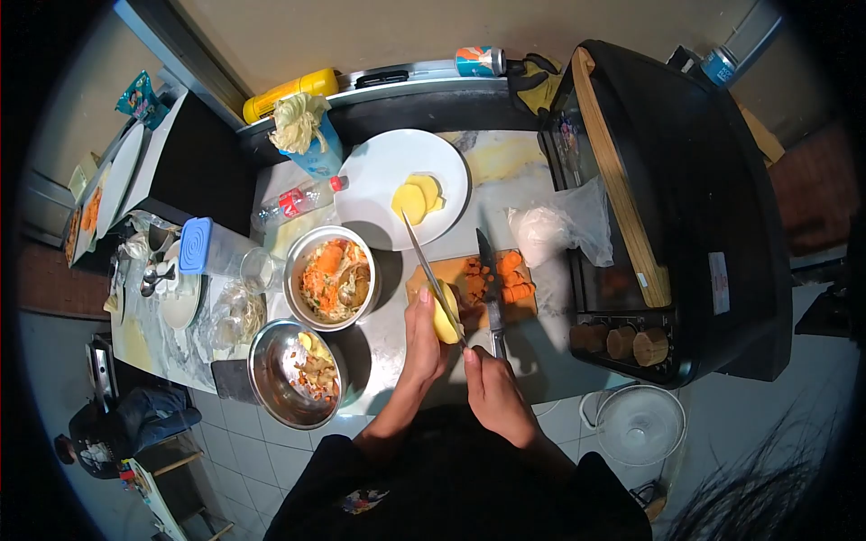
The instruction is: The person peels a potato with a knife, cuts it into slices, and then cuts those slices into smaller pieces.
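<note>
My left hand [422, 343] grips a peeled yellow potato [446, 322] above the near edge of a wooden cutting board [520, 316]. In my right hand [496, 395] is a kitchen knife [421, 257], its blade lying along the potato and pointing away to the upper left. Cut carrot pieces [516, 292] sit on the board. A second knife [492, 290] with a dark blade rests across it, handle toward me. Beyond my hands, a white plate [370, 180] bears several potato slices [415, 195].
A pot [290, 287] of shredded vegetables and a metal bowl [262, 383] of peelings stand left. Behind them are a plastic bottle [302, 200] and a blue-lidded container [194, 245]. At right, a bag of pink stuff [541, 233] adjoins a black oven [704, 207]. A person [108, 433] sits far left.
</note>
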Motion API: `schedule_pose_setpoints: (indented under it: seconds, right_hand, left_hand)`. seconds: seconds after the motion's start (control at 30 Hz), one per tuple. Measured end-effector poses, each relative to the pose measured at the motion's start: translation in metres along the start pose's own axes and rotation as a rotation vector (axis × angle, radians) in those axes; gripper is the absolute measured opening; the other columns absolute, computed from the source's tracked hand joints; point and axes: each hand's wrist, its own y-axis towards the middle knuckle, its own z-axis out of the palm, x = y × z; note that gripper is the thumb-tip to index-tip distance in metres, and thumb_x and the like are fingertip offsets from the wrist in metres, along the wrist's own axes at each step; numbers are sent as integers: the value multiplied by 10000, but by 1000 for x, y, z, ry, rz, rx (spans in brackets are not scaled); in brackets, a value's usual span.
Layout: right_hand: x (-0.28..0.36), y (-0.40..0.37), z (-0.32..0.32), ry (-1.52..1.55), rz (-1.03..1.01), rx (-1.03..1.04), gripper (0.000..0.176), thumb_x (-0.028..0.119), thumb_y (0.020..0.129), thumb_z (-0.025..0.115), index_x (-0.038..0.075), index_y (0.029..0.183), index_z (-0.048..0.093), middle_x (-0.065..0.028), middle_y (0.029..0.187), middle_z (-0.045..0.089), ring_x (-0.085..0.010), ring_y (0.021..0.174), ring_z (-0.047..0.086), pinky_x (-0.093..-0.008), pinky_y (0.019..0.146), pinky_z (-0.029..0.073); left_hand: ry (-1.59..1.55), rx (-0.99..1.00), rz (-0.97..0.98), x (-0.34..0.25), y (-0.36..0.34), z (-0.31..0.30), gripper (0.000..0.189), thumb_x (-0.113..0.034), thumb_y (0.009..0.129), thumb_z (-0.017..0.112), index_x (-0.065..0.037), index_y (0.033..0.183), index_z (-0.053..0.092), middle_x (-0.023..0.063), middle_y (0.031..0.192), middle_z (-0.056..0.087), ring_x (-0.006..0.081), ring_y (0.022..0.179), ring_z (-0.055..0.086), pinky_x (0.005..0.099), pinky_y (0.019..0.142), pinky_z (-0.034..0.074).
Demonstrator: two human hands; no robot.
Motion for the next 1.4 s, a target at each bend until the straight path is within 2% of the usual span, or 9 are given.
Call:
schedule_pose_setpoints:
  seconds: [0.07,0.2,0.27,0.43,0.5,0.7,0.83,1.1,1.4]
  right_hand:
    - [2,1,1,-14,12,-5,307,159,971,344,-36,772,471,-265,651,474,-464,659,474,-456,568,360]
    - [-2,5,7,-69,8,-31,309,180,970,354,-35,795,494,-273,672,502,-466,676,504,-479,578,378]
    - [-4,6,11,-131,59,-6,318,191,968,356,-38,803,504,-279,675,514,-466,685,519,-489,584,390]
    - [-21,14,26,-188,122,5,370,238,968,350,-54,826,527,-299,684,545,-467,709,556,-518,617,422]
    - [-28,14,30,-254,154,16,405,259,970,335,-64,828,533,-304,683,553,-465,710,564,-527,637,428]
    - [-24,15,27,-235,195,20,426,275,972,323,-68,832,535,-307,683,557,-476,702,562,-535,651,429]
    - [-18,15,24,-219,202,9,420,276,972,324,-66,841,530,-310,676,554,-479,699,560,-538,653,428]
    - [-16,11,23,-319,231,37,396,277,971,340,-52,823,504,-293,660,557,-477,671,557,-538,644,429]
    - [-27,7,31,-340,213,1,369,256,963,384,-52,795,501,-298,637,547,-477,652,555,-538,591,433]
  left_hand:
    - [469,87,218,3,9,-25,411,-363,984,337,14,1054,484,62,834,539,112,680,527,260,640,459]
    - [695,29,418,-11,-2,0,382,-314,986,339,22,1123,459,73,865,543,107,699,506,237,627,414]
    - [730,36,550,-3,2,-4,421,-331,990,268,17,1118,468,127,890,554,198,805,579,308,734,466]
    - [799,-50,501,14,16,-17,365,-294,994,292,10,1085,471,99,846,544,169,722,554,288,672,447]
    - [725,-106,469,26,26,-28,362,-302,991,314,12,995,493,56,759,493,121,703,473,278,648,411]
    - [698,-119,436,31,29,-30,415,-320,1000,278,16,962,518,63,741,508,109,657,475,256,587,406]
    - [679,-114,433,30,28,-27,450,-345,1000,264,22,956,521,76,730,523,119,618,506,260,557,428]
    - [431,-152,204,29,29,-24,521,-430,983,258,17,959,523,83,743,548,161,581,562,272,522,483]
    - [442,-164,167,23,29,-25,537,-452,976,261,17,958,523,83,720,543,164,576,563,298,515,512]
